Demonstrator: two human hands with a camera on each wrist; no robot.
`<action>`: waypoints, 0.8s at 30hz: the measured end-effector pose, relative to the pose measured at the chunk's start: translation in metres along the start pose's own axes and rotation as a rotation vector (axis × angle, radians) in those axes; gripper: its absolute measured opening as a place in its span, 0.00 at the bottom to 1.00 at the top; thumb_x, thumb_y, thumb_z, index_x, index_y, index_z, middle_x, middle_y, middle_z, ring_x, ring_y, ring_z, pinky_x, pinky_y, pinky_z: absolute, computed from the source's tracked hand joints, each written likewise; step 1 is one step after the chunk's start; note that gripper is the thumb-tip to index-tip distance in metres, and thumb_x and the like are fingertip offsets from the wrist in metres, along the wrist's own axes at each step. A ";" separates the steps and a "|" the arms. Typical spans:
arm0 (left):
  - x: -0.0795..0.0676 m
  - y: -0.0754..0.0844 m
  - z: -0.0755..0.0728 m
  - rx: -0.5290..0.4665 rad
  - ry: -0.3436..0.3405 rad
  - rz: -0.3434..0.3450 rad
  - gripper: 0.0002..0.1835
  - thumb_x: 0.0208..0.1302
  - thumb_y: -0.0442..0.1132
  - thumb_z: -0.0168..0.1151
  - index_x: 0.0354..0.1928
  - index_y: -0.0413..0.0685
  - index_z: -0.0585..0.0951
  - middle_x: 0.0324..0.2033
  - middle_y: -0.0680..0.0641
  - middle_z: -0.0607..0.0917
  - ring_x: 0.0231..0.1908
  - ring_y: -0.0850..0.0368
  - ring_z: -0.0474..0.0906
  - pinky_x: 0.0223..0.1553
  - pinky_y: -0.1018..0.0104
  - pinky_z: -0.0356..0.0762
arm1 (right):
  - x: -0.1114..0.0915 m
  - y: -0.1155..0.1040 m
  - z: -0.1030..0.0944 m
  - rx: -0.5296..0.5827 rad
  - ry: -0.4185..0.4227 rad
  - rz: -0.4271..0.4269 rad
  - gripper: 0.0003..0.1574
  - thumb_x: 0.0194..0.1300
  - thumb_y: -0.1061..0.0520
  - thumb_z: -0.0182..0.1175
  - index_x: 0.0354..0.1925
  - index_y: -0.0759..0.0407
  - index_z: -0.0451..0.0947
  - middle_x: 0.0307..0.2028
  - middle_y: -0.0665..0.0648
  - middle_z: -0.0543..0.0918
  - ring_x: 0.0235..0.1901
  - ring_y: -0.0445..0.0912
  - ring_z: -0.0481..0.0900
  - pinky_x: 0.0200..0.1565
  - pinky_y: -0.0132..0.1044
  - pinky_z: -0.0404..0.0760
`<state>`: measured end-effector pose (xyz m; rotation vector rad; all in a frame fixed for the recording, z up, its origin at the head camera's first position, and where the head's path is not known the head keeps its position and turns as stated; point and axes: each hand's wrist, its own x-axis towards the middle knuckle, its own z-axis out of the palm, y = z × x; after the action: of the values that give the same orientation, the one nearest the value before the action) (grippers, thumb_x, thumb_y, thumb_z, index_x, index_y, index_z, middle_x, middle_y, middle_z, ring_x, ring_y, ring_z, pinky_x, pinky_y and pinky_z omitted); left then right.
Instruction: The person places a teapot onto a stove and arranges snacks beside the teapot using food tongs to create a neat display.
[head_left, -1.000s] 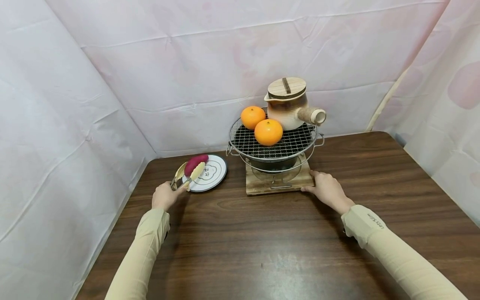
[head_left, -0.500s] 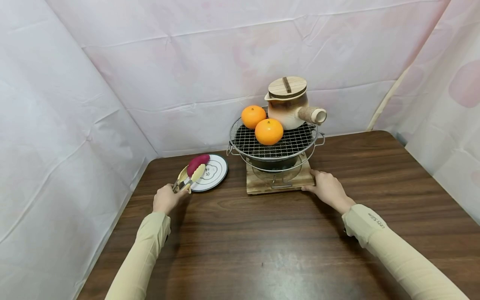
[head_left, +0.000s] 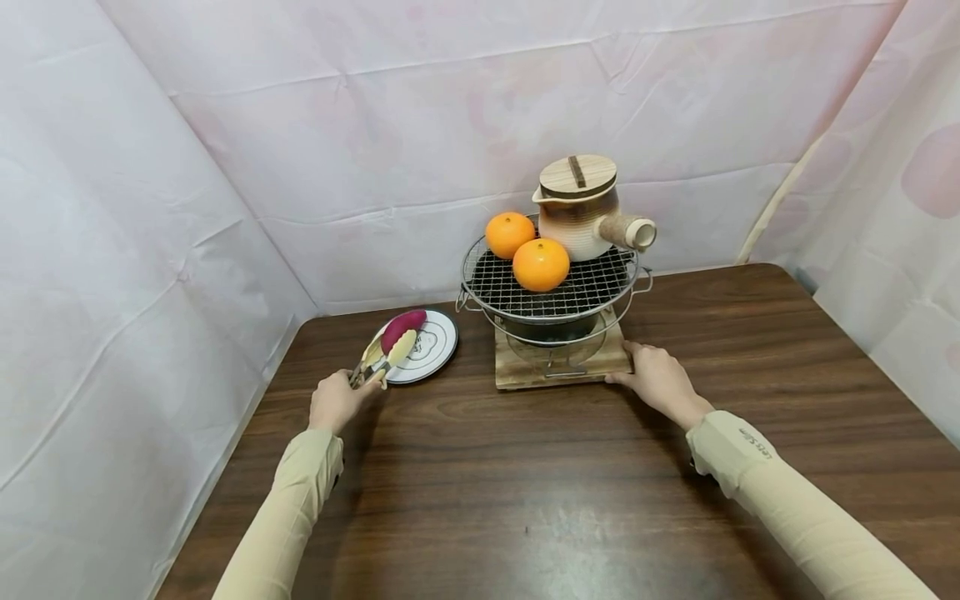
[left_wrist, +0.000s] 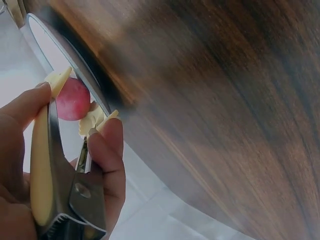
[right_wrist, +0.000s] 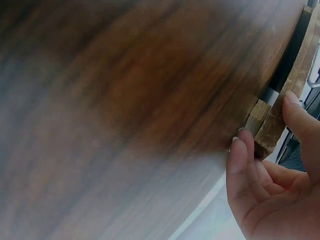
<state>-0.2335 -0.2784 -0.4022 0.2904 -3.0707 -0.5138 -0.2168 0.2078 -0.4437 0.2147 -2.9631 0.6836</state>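
My left hand (head_left: pixel 334 402) grips a pair of metal tongs (left_wrist: pixel 65 160) with cream tips. The tips stand on either side of a purple-red sweet potato (head_left: pixel 402 330), which lies on a white plate (head_left: pixel 442 337) with a dark rim. In the left wrist view, the potato (left_wrist: pixel 74 100) shows between the two tips; whether both touch it I cannot tell. With thumb and fingers my right hand (head_left: pixel 662 382) holds the front right corner of a square wooden base (head_left: pixel 525 375). In the right wrist view, the thumb lies along the base's edge (right_wrist: pixel 272 127), the fingers bent by its corner.
On the base stands a dark round stove (head_left: pixel 551 330) topped by a wire grill (head_left: pixel 570 296). Two oranges (head_left: pixel 541 265) and a lidded clay pot (head_left: pixel 573 225) with a side handle sit on the grill. Pale curtains (head_left: pixel 375 150) hang behind the brown table (head_left: pixel 480 483).
The tongs' tips have come closer together around the sweet potato, and the potato has shifted slightly right on the plate. My right hand stays at the base's corner.
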 end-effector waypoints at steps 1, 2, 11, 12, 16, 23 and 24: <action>0.000 0.000 0.000 -0.004 0.005 0.001 0.36 0.60 0.58 0.62 0.57 0.31 0.75 0.45 0.31 0.83 0.35 0.40 0.80 0.33 0.49 0.76 | 0.000 0.000 0.000 0.000 0.001 -0.001 0.45 0.57 0.43 0.67 0.60 0.75 0.69 0.52 0.77 0.78 0.49 0.70 0.79 0.45 0.61 0.78; 0.000 0.000 -0.001 -0.008 0.010 -0.001 0.36 0.60 0.58 0.62 0.58 0.32 0.75 0.46 0.30 0.83 0.37 0.39 0.81 0.35 0.48 0.76 | 0.000 -0.001 0.000 0.000 0.001 -0.001 0.45 0.57 0.43 0.67 0.60 0.75 0.69 0.52 0.77 0.78 0.49 0.70 0.79 0.45 0.61 0.78; 0.001 0.011 -0.016 -0.059 0.085 -0.007 0.38 0.61 0.59 0.60 0.62 0.35 0.72 0.49 0.32 0.83 0.42 0.38 0.81 0.41 0.46 0.76 | -0.001 -0.002 -0.003 0.008 -0.010 0.009 0.46 0.58 0.43 0.67 0.61 0.75 0.68 0.53 0.78 0.77 0.50 0.70 0.78 0.45 0.62 0.77; 0.000 0.013 -0.018 -0.067 0.097 -0.004 0.38 0.61 0.59 0.61 0.62 0.35 0.73 0.49 0.33 0.83 0.42 0.38 0.81 0.40 0.46 0.76 | -0.001 -0.001 -0.003 0.009 -0.011 0.011 0.46 0.58 0.42 0.67 0.61 0.75 0.68 0.53 0.78 0.77 0.50 0.70 0.78 0.45 0.62 0.77; -0.002 0.023 -0.027 -0.092 0.135 0.020 0.37 0.61 0.60 0.61 0.62 0.37 0.73 0.47 0.34 0.84 0.41 0.39 0.81 0.40 0.46 0.75 | -0.002 0.000 -0.003 0.005 -0.015 0.014 0.46 0.59 0.43 0.66 0.62 0.75 0.67 0.53 0.78 0.77 0.50 0.70 0.78 0.45 0.62 0.78; -0.008 0.031 -0.036 -0.125 0.158 0.087 0.37 0.61 0.60 0.62 0.63 0.40 0.73 0.50 0.35 0.84 0.45 0.37 0.81 0.45 0.44 0.74 | -0.002 0.001 0.000 0.004 -0.002 -0.002 0.45 0.58 0.43 0.67 0.60 0.75 0.69 0.51 0.78 0.78 0.48 0.70 0.79 0.43 0.61 0.78; -0.008 0.031 -0.037 -0.128 0.161 0.099 0.37 0.61 0.60 0.62 0.63 0.41 0.73 0.49 0.35 0.84 0.45 0.37 0.81 0.45 0.44 0.74 | -0.002 0.001 0.001 0.005 -0.003 -0.003 0.45 0.58 0.43 0.67 0.60 0.75 0.69 0.51 0.78 0.78 0.48 0.70 0.79 0.43 0.61 0.78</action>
<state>-0.2293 -0.2598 -0.3565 0.1665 -2.8646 -0.6450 -0.2153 0.2087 -0.4448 0.2199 -2.9635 0.6913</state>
